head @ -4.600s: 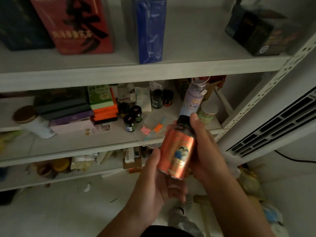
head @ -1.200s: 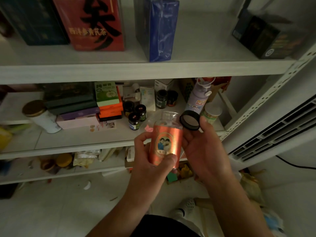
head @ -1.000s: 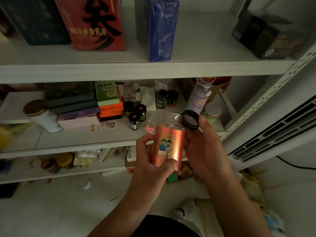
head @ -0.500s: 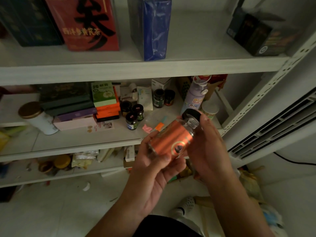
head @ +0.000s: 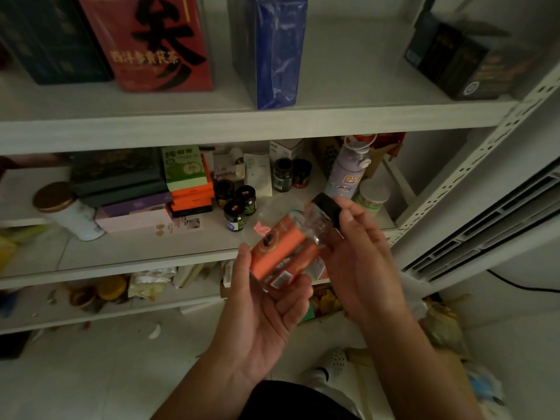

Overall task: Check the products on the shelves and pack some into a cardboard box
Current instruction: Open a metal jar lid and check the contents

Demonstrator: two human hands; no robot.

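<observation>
Centre of frame, in front of the middle shelf [head: 121,256]: a bottle [head: 281,253] with an orange label is held tilted, neck toward the upper right. Its lower body is gripped by the left hand [head: 266,304], with the fingers curled beneath and the thumb laid along the label's left edge. A black cap [head: 326,206] is pinched by the right hand [head: 363,262] at the bottle's mouth; whether it is seated or only touching cannot be told. Clear glass is seen at the neck, just below the cap

Middle shelf, behind the hands: dark jars [head: 239,204] are clustered at centre, a purple flask [head: 348,174] is stood to their right, and a white canister [head: 69,213] is placed at far left

Upper shelf: a red box [head: 151,40] is stood at upper left, with a blue box [head: 272,50] near it on the right, not touching
</observation>
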